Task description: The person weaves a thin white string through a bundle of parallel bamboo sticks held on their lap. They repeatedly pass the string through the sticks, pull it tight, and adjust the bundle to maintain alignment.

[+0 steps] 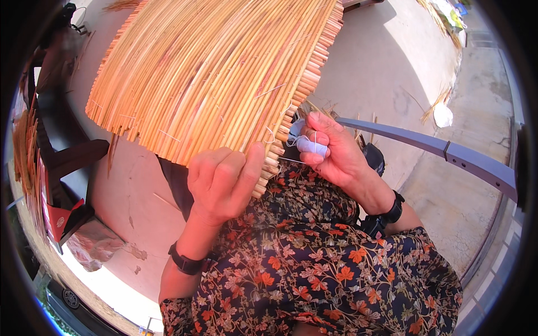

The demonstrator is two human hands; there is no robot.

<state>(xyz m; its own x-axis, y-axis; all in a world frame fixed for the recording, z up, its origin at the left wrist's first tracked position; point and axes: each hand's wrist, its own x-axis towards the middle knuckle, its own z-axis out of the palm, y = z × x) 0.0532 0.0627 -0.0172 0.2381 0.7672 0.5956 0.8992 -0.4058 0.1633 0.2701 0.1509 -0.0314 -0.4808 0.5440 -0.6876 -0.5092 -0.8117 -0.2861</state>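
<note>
Now, left hand (224,182): closed, pinching the lower edge of the woven straw mat (213,73).
Right hand (330,151): closed around a pale thread spool (311,145), beside the mat's right edge.
Mat: raised, tilted.

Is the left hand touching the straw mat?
Touching. The head view shows the left hand with its thumb pressed flat against the lower edge of the straw mat.

Straw mat (218,73) golden-tan; dress (314,263) dark, orange floral.
</note>
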